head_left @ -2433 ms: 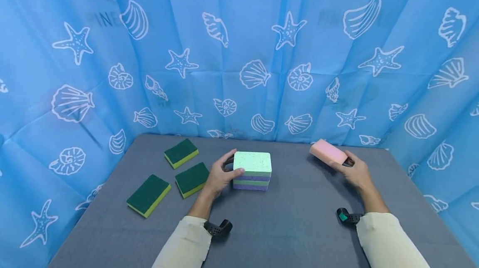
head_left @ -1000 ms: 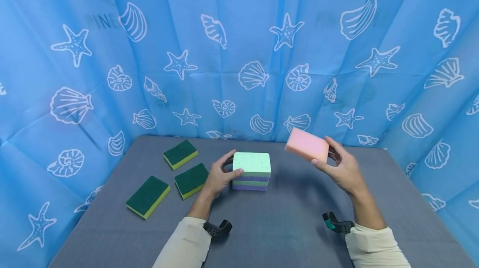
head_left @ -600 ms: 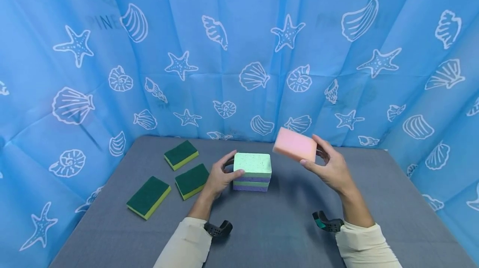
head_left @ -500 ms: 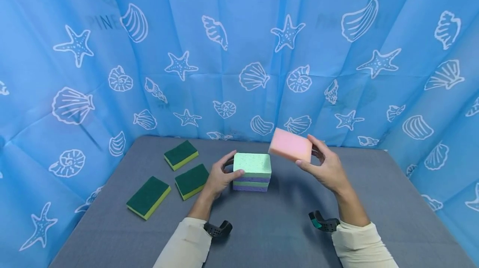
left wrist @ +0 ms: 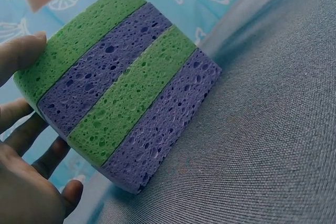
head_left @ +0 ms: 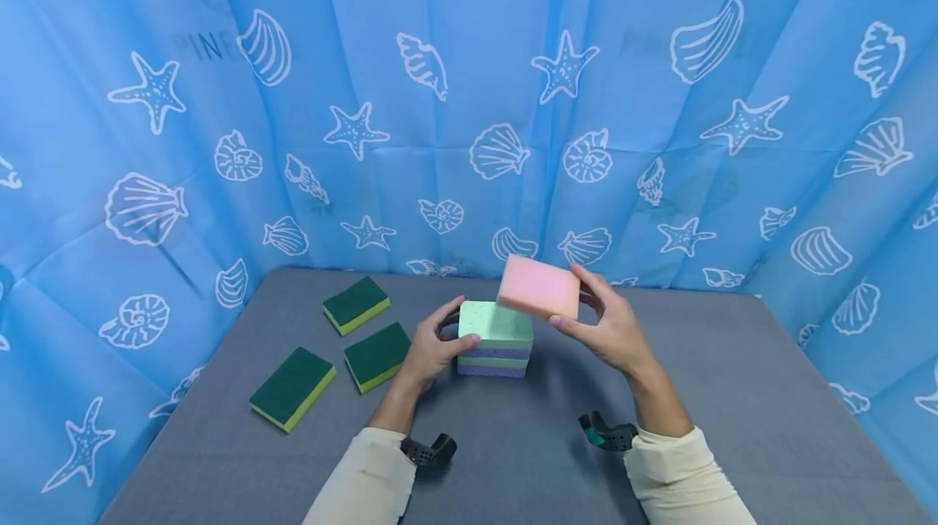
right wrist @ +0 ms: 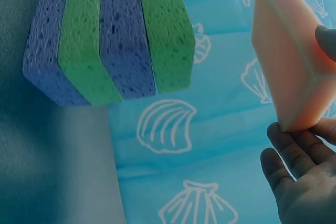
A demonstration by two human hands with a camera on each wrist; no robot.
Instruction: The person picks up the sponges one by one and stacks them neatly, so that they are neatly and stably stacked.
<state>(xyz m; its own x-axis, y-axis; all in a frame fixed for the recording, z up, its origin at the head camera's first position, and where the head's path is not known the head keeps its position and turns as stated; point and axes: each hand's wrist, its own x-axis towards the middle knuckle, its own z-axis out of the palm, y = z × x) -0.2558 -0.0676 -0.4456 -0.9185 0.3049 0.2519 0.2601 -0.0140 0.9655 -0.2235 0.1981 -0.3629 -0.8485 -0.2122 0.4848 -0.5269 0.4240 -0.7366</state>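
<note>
A neat stack of sponges [head_left: 494, 352], green and purple by turns with a green one on top, stands on the grey table. My left hand [head_left: 431, 346] steadies it from the left, thumb on the top sponge and fingers round the side, as the left wrist view shows at the stack [left wrist: 121, 93]. My right hand [head_left: 614, 331] grips a pink sponge [head_left: 538, 287] by its right end, between thumb and fingers. Tilted, the pink sponge is held up over the stack's back right part. In the right wrist view a gap shows between the pink sponge [right wrist: 289, 51] and the stack [right wrist: 107, 40].
Three dark green and yellow scouring sponges lie left of the stack: a back one [head_left: 356, 305], a middle one [head_left: 377, 356] and a front one [head_left: 292, 388]. A blue curtain [head_left: 454, 118] with shell prints hangs behind the table [head_left: 506, 468].
My right hand has lifted the pink sponge from the table's back right and carried it left, over the stack. The left hand and the stack have stayed in place.
</note>
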